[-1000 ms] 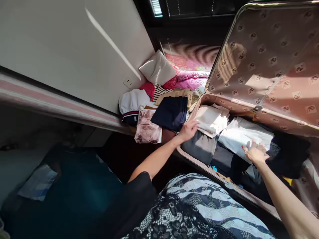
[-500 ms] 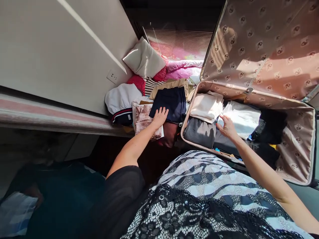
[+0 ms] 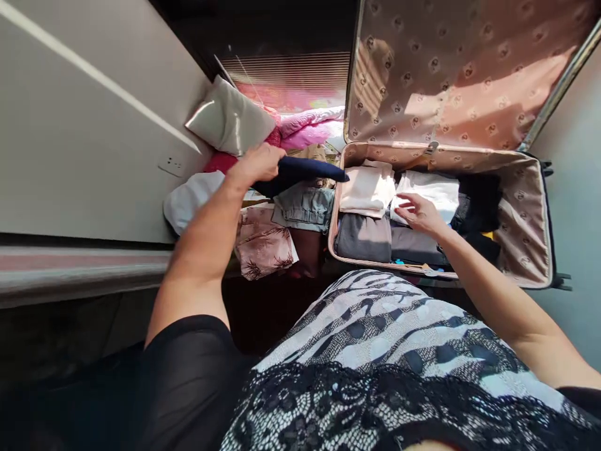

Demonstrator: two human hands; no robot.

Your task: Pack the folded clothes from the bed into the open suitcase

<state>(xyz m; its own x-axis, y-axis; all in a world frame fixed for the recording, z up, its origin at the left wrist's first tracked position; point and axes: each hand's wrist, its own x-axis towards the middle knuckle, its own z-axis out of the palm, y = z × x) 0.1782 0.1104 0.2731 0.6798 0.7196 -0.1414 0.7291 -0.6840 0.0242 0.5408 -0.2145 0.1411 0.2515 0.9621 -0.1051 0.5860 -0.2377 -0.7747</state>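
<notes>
My left hand (image 3: 260,166) is closed on the edge of a folded navy garment (image 3: 312,168), raised above the clothes pile left of the suitcase. Under it lie grey-green folded shorts (image 3: 305,207) with a gathered waistband, and a pink palm-print garment (image 3: 263,244). My right hand (image 3: 417,214) hovers over the open suitcase (image 3: 521,188), fingers apart and holding nothing, at the edge of a white folded garment (image 3: 429,190). Cream folded clothes (image 3: 367,189) sit to its left. Dark grey folded clothes (image 3: 365,238) lie in front of those, and black clothes (image 3: 477,203) to the right.
The suitcase lid (image 3: 451,69) stands upright at the back. A silvery cushion (image 3: 230,119) leans by the wall on the left, beside pink bedding (image 3: 312,128). A white garment (image 3: 192,200) lies at the pile's left end, near a wall socket (image 3: 173,166).
My left hand has taken hold of the navy garment and lifted it up and back, uncovering the grey-green shorts. My right hand stays over the suitcase. The view has shifted to the right.
</notes>
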